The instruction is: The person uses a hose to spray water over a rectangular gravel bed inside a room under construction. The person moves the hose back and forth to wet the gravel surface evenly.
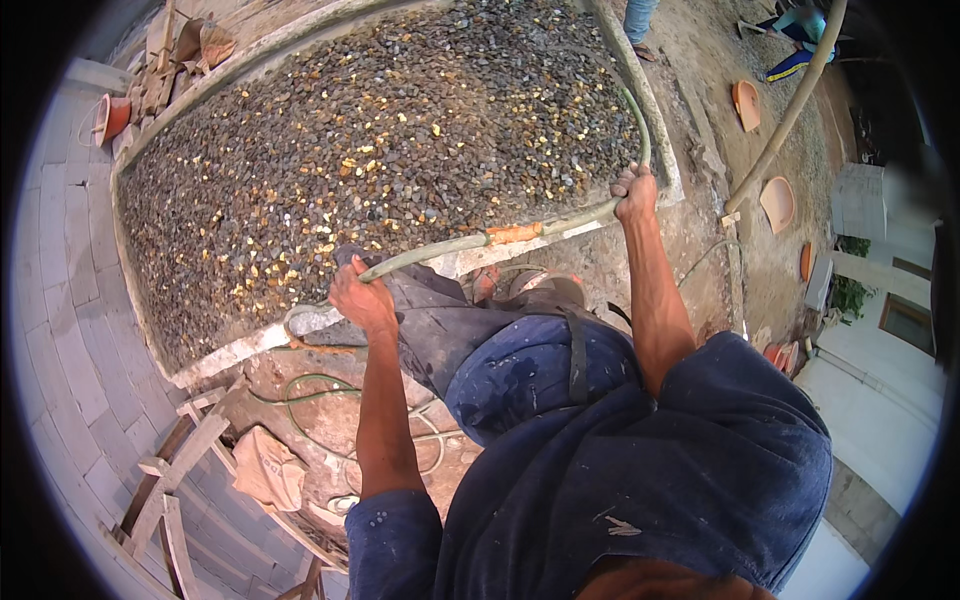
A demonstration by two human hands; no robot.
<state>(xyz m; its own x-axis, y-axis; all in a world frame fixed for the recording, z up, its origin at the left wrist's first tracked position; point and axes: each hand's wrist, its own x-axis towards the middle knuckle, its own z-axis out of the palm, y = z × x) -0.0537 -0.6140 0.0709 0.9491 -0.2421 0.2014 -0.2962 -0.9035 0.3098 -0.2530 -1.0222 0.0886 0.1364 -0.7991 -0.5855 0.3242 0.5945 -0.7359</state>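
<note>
A green hose (430, 252) stretches between my two hands, with an orange wrapping (513, 233) around its middle. My left hand (362, 296) is closed around it near the front of a bed of wet gravel (380, 140). My right hand (635, 192) grips it by the bed's right front corner. Past my right hand, the hose bends away along the inside of the concrete rim (632, 85). More hose (320, 393) lies in loops on the ground beside my left forearm. Neither end of the held hose can be made out.
A grey block wall (75, 330) runs along the left, with a red bucket (117, 118) on its far part. Near left are a wooden frame (165, 490) and a tan sack (270, 467). Orange basins (777, 205) and a long pole (790, 125) are at right. Two people are partly visible beyond.
</note>
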